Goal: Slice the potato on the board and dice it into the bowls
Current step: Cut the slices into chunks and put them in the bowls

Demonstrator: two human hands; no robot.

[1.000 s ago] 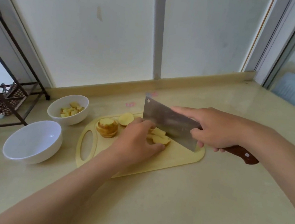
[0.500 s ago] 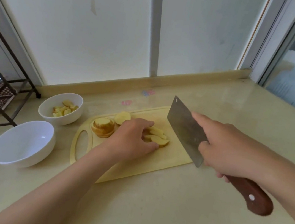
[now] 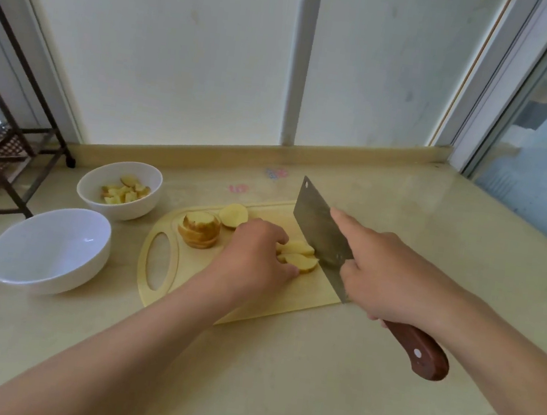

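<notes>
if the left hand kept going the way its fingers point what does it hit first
The left hand holds the potato slices; straight past them it would meet the cleaver blade in the right hand, which looks close, though depth is unclear.

Soft daylight through frosted windows; sharp, edges bowed.

A home kitchen: beige stone countertop below a frosted window, cutting board at 12 o'clock, white bowls at 10 o'clock.
</notes>
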